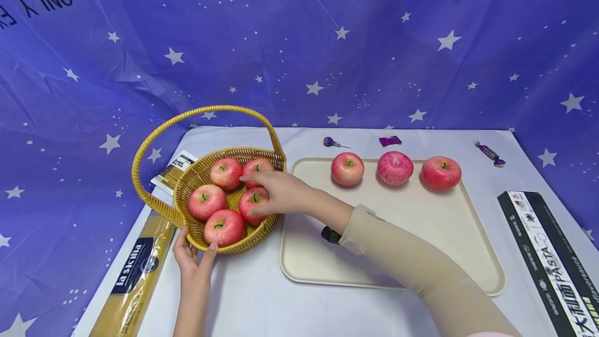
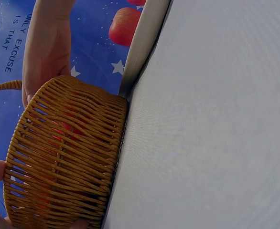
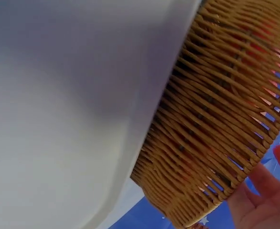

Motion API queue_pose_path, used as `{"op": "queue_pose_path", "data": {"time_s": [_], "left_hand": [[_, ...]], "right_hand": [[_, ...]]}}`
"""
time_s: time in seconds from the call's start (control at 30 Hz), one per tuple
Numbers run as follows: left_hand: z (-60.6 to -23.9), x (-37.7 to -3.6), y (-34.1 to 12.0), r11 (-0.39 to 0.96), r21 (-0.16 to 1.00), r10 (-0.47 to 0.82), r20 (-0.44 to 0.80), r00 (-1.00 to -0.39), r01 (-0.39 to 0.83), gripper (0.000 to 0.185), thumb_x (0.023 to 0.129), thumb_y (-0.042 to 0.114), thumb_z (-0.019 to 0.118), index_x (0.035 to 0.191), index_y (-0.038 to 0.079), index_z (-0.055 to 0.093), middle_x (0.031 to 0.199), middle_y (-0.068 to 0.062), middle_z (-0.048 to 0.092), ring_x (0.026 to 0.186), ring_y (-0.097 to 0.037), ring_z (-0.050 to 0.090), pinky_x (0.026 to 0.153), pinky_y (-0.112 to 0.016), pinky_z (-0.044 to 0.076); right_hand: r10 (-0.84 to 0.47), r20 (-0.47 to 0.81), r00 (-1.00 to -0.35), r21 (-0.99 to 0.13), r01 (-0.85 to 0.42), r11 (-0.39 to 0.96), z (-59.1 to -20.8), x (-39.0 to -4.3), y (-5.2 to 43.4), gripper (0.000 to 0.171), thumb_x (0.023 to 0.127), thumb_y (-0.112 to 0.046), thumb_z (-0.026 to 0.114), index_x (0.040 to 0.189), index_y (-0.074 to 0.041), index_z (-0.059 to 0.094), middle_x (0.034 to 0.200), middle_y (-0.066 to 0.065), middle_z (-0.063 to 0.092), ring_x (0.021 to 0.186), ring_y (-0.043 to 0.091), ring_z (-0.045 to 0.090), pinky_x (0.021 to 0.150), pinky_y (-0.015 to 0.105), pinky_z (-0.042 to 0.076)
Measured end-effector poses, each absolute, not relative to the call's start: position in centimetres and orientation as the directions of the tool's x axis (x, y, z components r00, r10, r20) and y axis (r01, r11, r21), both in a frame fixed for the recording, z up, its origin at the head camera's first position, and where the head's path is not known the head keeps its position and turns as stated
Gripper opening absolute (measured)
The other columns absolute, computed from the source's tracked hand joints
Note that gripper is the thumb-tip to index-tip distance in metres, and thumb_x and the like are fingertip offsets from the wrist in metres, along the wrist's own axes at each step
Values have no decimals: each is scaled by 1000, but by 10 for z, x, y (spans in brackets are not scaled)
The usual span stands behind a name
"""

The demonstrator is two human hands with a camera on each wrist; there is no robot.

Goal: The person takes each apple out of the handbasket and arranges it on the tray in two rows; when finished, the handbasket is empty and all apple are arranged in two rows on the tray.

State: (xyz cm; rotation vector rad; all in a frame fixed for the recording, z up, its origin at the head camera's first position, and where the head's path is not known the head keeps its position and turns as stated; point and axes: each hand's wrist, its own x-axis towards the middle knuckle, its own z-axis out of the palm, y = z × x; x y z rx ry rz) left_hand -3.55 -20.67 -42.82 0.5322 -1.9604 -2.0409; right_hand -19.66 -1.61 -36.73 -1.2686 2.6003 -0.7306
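Note:
A yellow-brown wicker basket (image 1: 255, 241) with a tall arched handle holds several red apples (image 1: 220, 227). My left hand (image 1: 194, 264) grips its near left rim, thumb on top and fingers below the handle's foot. Reaching over the right rim, my right hand (image 1: 285, 191) has thumb and fingers around the right-hand apple (image 1: 248, 203). The left wrist view shows the basket's woven side (image 2: 68, 143) from low down, with apples glimpsed through the gaps. In the right wrist view the basket wall (image 3: 216, 109) stands close beside the tray.
A beige tray (image 1: 374, 243) with three apples (image 1: 394, 168) along its far edge lies right of the basket. Behind it are a lollipop (image 1: 329, 142) and wrapped candies (image 1: 390, 141). Spaghetti packs (image 1: 140, 269) lie at left, a black pasta box (image 1: 547, 254) at right.

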Motion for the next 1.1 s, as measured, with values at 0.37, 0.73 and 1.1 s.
{"op": "queue_pose_path", "data": {"time_s": [0.37, 0.73, 1.1], "left_hand": [[-429, -36, -206, -50, 998, -428, -64, -902, -47, 73, 97, 5, 51, 152, 12, 4, 157, -13, 5, 143, -27, 9, 110, -21, 28], [-430, -36, -208, -47, 997, -428, -71, -901, -56, 73, 97, 5, 51, 152, 13, 3, 157, -12, 3, 144, -27, 6, 112, -23, 24], [-429, -36, -206, -55, 997, -433, -72, -898, -53, 73, 98, 6, 52, 152, 13, 3, 157, -12, 2, 144, -26, 6, 112, -25, 25]], "right_hand": [[-816, -99, -569, -316, -760, 568, -373, -205, -40, 65, 75, -53, 75, 131, -24, 58, 125, -9, 59, 107, 11, 57, 90, 31, 47], [-819, 18, -574, -345, -772, 533, -378, -203, -37, 62, 74, -48, 77, 127, -20, 60, 122, -7, 60, 107, 11, 57, 88, 27, 48], [-759, 223, -612, -521, -733, 438, -337, -199, 4, 64, 74, -43, 80, 129, -19, 59, 128, -6, 56, 118, 9, 49, 99, 25, 41]]}}
